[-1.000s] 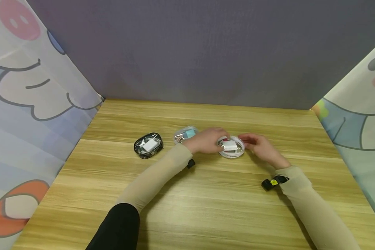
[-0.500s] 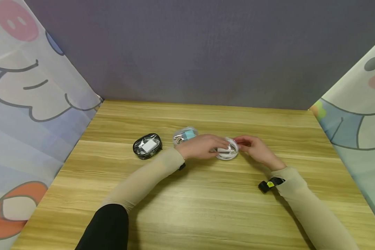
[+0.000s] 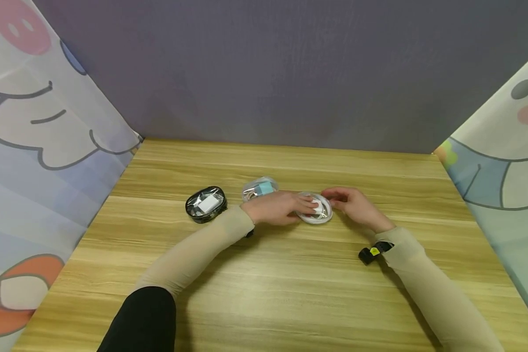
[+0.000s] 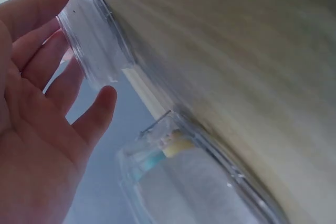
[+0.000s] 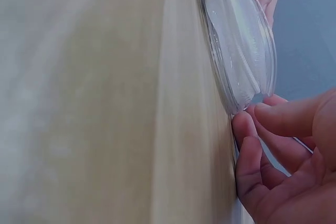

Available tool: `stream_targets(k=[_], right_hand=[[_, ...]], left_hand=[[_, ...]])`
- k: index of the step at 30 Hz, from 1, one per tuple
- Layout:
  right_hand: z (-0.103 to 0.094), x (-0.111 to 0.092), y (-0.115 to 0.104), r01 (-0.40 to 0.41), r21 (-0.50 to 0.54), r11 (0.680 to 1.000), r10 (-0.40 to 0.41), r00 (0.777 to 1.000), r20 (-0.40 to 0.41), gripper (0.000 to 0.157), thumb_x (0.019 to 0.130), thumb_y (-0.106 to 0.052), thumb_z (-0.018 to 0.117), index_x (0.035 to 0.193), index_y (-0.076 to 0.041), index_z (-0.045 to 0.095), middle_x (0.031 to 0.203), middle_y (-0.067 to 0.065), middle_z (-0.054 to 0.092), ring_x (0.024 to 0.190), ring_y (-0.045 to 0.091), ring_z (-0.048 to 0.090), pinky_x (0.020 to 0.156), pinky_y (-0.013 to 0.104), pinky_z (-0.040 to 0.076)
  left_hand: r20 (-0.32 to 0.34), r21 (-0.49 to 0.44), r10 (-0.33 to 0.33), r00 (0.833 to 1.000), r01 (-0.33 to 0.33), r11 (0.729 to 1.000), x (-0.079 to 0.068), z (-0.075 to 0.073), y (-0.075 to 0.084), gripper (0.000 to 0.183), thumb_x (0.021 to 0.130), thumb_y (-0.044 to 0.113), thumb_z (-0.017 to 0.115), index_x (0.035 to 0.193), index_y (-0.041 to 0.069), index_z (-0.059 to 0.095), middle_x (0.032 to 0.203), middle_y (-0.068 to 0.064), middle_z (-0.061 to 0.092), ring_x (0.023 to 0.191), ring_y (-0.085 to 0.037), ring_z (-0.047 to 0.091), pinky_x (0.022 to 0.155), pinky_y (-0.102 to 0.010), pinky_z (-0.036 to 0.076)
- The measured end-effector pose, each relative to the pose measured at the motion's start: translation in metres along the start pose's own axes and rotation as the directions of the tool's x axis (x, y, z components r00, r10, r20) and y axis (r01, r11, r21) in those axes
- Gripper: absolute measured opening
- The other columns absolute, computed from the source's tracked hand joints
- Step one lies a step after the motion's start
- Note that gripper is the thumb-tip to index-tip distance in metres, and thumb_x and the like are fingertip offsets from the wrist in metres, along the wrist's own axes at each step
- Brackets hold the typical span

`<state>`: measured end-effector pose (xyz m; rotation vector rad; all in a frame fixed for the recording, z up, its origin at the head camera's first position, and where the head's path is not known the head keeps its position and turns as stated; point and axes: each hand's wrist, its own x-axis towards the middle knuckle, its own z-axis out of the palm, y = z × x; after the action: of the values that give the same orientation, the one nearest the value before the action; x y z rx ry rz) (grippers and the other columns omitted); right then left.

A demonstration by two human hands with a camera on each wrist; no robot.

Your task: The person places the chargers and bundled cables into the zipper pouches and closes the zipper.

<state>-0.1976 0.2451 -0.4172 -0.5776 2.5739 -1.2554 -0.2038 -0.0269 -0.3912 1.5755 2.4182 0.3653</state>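
A round clear zip pouch with white trim (image 3: pixel 325 211) lies on the table, with a white block and a coil inside. My left hand (image 3: pixel 281 208) reaches over its left part, fingers extended across the top. In the left wrist view, the fingers of that hand are spread and loosely bent along the pouch (image 4: pixel 94 35). At the right end of the pouch is my right hand (image 3: pixel 356 208), its fingers bent. The right wrist view shows the thumb and fingertips right at the end of the pouch (image 5: pixel 239 45).
A similar clear pouch with a light blue item (image 3: pixel 264 188) lies behind my left wrist. Farther left is a black-edged clear pouch (image 3: pixel 206 204) holding a white block. A grey panel (image 3: pixel 290 73) rises behind the wooden table (image 3: pixel 281 293), with printed cloth (image 3: pixel 22 195) at both sides.
The white-trimmed pouch has shifted slightly left, both hands moving with it. My left fingers have gone from the pouch's left edge to lying across its top.
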Motion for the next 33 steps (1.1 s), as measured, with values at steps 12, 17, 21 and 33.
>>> stream_targets(k=[12, 17, 21, 33], right_hand=[[0.003, 0.014, -0.004, -0.017, -0.131, 0.991, 0.014, 1.0, -0.024, 0.023, 0.095, 0.0, 0.063, 0.117, 0.003, 0.07, 0.117, 0.021, 0.068, 0.108, 0.035, 0.062, 0.093, 0.05, 0.048], [0.004, 0.016, -0.004, 0.02, -0.199, 0.98, -0.028, 0.999, -0.039, 0.018, 0.094, 0.002, 0.063, 0.109, 0.003, 0.072, 0.111, 0.021, 0.069, 0.105, 0.036, 0.063, 0.092, 0.051, 0.049], [0.003, 0.015, -0.006, 0.029, -0.25, 0.968, -0.043, 0.998, -0.048, 0.014, 0.094, 0.002, 0.064, 0.105, 0.001, 0.073, 0.108, 0.019, 0.07, 0.103, 0.035, 0.064, 0.091, 0.051, 0.049], [0.001, 0.011, -0.009, -0.058, -0.134, 0.989, 0.062, 0.998, 0.025, 0.016, 0.098, 0.002, 0.058, 0.108, 0.004, 0.07, 0.098, 0.014, 0.069, 0.074, 0.016, 0.063, 0.062, 0.028, 0.055]], left_hand=[[0.01, -0.072, 0.039, 0.999, -0.038, 0.997, -0.004, 0.002, -0.009, 0.057, 0.098, 0.017, 0.064, 0.151, 0.023, 0.044, 0.158, 0.007, 0.033, 0.147, -0.013, 0.026, 0.117, -0.024, 0.019], [0.012, -0.079, 0.032, 0.999, -0.031, 0.996, -0.004, 0.002, -0.009, 0.058, 0.098, 0.016, 0.064, 0.151, 0.023, 0.044, 0.158, 0.007, 0.033, 0.147, -0.014, 0.026, 0.117, -0.025, 0.02], [0.015, -0.085, 0.029, 0.999, -0.027, 0.996, -0.004, 0.003, -0.009, 0.057, 0.098, 0.016, 0.064, 0.151, 0.023, 0.044, 0.158, 0.008, 0.033, 0.147, -0.013, 0.025, 0.117, -0.024, 0.02], [0.022, -0.099, 0.027, 0.999, -0.025, 0.995, -0.003, 0.002, -0.005, 0.057, 0.098, 0.016, 0.064, 0.151, 0.022, 0.044, 0.159, 0.007, 0.033, 0.148, -0.016, 0.024, 0.117, -0.025, 0.018]])
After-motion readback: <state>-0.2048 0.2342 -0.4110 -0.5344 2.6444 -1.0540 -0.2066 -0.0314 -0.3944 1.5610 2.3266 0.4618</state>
